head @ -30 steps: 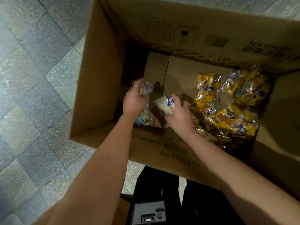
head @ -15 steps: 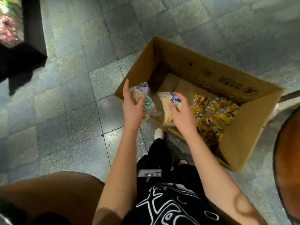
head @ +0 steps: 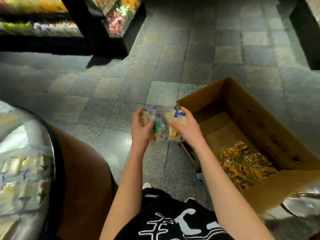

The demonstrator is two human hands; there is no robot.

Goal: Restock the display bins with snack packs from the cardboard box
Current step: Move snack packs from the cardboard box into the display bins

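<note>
A: Cardboard box (head: 259,108), right of frame: matt brown board, dull, with faint dark print on one wall.
B: Yellow snack packs (head: 245,163) inside it: glossy plastic film, crinkled.
A: At centre, green-tinted pack (head: 153,122) and cream pack (head: 174,116): clear shiny film, creased.
B: Floor (head: 173,58): speckled stone-look tiles, smooth, slight sheen.
A: Round bin (head: 83,170), lower left: smooth matt brown side, material unclear. Shirt (head: 155,213), bottom: black cloth, white print.

Bare forearms (head: 131,170) reaching forward, left hand (head: 141,130) and right hand (head: 186,129) close together, both curled in a grip
</note>
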